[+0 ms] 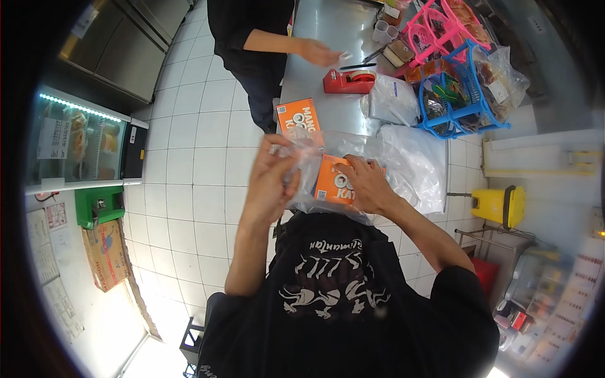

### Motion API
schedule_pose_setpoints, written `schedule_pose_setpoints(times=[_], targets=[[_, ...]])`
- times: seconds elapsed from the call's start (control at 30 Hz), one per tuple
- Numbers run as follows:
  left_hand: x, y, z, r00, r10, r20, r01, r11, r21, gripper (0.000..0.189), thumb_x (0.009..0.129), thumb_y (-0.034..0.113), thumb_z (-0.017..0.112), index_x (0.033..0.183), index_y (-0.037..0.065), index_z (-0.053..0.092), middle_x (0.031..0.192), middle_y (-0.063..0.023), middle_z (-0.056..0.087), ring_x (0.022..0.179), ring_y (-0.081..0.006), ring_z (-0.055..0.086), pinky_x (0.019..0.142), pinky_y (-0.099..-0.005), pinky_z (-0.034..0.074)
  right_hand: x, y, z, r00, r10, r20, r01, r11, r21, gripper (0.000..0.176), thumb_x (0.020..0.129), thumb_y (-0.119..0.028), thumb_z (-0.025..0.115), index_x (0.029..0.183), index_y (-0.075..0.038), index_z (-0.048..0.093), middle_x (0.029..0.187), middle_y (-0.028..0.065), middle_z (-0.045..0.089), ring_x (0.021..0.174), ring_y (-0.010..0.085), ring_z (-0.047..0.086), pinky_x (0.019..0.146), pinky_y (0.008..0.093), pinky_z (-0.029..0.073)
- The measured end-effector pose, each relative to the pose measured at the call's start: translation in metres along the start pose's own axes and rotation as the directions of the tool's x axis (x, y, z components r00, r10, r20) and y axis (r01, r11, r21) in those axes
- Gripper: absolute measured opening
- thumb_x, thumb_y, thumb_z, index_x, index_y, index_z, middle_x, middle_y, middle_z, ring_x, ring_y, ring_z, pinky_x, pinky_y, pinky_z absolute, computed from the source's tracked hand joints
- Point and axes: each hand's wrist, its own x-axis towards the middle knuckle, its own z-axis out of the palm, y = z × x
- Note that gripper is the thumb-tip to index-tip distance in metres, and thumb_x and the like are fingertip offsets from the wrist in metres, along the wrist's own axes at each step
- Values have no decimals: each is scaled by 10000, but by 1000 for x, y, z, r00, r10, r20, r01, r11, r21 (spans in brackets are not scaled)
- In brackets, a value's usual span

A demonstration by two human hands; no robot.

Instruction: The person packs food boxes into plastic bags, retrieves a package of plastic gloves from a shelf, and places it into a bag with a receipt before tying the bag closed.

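Supporting the boxes and packing materials, the metal bench (318,31) extends beneath and beyond the front orange box (334,183), which serves as the reference point. The front orange box lies near the bench's near edge, with a clear plastic bag (309,165) around it. A co-worker (252,60) stands beyond it, toward the left. The blue basket (474,112) sits beyond it to the right, containing small packets; the pink basket (435,38), also loaded, sits farther out on the same side. Flat clear plastic sheets (419,179) lie just to its right. A plastic-wrapped pack (392,101) lies beyond it, slightly right. The rear orange box (299,115) lies beyond it to the left, partly overlapped by clear plastic. The right hand (368,184) is open, fingers spread and bent over the front orange box, in contact with its upper face. The left hand (275,173), just left of the same box, is closed with curled fingers on the clear plastic bag, held raised. The red tape dispenser (348,82) stands beyond the box. The co-worker's hand (319,53) is near the dispenser, with a small pale item at its fingertips.
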Motion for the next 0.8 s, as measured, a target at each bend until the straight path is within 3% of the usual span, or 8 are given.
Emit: schedule_pose_setpoints(times=[0.07, 0.17, 0.3, 0.37, 0.47, 0.53, 0.6, 0.8], targets=[[-14, 3, 15, 973, -165, 162, 148, 983, 110, 230, 935, -18, 479, 1096, 113, 382, 1091, -136, 546, 441, -76, 445, 308, -196, 267, 5, -3, 5, 989, 74, 132, -62, 994, -91, 789, 678, -422, 833, 1327, -128, 495, 1275, 164, 500, 1198, 322, 505, 986, 523, 375], [-50, 32, 23, 980, -19, 198, -13, 987, 162, 223, 953, 5, 500, 1116, 104, 383, 1041, -124, 544, 459, -80, 492, 336, -197, 328, 12, -3, -13, 901, 175, 396, -141, 984, -113, 816, 690, -418, 831, 1352, -111, 464, 1364, 205, 441, 1224, 360, 479, 1015, 474, 377], [-63, 20, -9, 990, -103, 98, 50, 897, 440, 117, 959, 2, 496, 1047, 64, 449, 887, -62, 598, 475, -53, 487, 389, -186, 369, 2, -4, -55, 946, -26, 322, 7, 998, 60, 700, 728, -353, 821, 1303, -96, 515, 1298, 205, 534, 1133, 317, 568, 929, 409, 456], [-69, 7, -33, 968, -243, 54, 174, 813, 555, 88, 953, -10, 488, 1012, 55, 475, 861, -49, 609, 487, -44, 484, 409, -182, 377, 31, -28, -113, 690, -67, 720, -400, 794, 457, 576, 775, -344, 804, 1216, -54, 572, 1133, 184, 647, 970, 278, 653, 790, 380, 527], [-81, -14, -56, 939, -263, 220, 151, 893, 424, 119, 922, -64, 438, 952, 32, 502, 1004, -112, 635, 490, -39, 449, 439, -168, 372, 83, -19, -93, 898, 224, 378, -397, 782, 481, 511, 826, -425, 757, 1105, -20, 616, 929, 158, 689, 834, 232, 679, 678, 355, 552], [-85, -23, -59, 953, -196, 231, 102, 925, 365, 142, 916, -69, 417, 961, 28, 510, 970, -99, 637, 505, -33, 437, 471, -170, 381, 134, -12, -49, 894, 394, 212, -447, 813, 373, 750, 763, -558, 749, 1233, -5, 560, 995, 191, 681, 806, 259, 684, 743, 333, 542], [-84, -27, -58, 956, -187, 225, 98, 929, 357, 152, 912, -70, 410, 966, 29, 511, 965, -95, 636, 514, -34, 446, 475, -172, 384, 170, 7, 31, 808, 582, 87, -586, 810, 21, 1058, 662, -633, 783, 1413, -10, 375, 1116, 259, 605, 1013, 336, 638, 829, 376, 531], [-90, -21, -46, 966, -200, 166, 125, 916, 381, 152, 901, -58, 418, 960, 19, 535, 883, -63, 628, 545, -39, 482, 480, -192, 403, 204, -5, 81, 587, 787, 190, -807, 587, 63, 1276, 565, -468, 869, 1494, 21, 144, 1304, 332, 449, 1261, 444, 452, 944, 449, 490]])
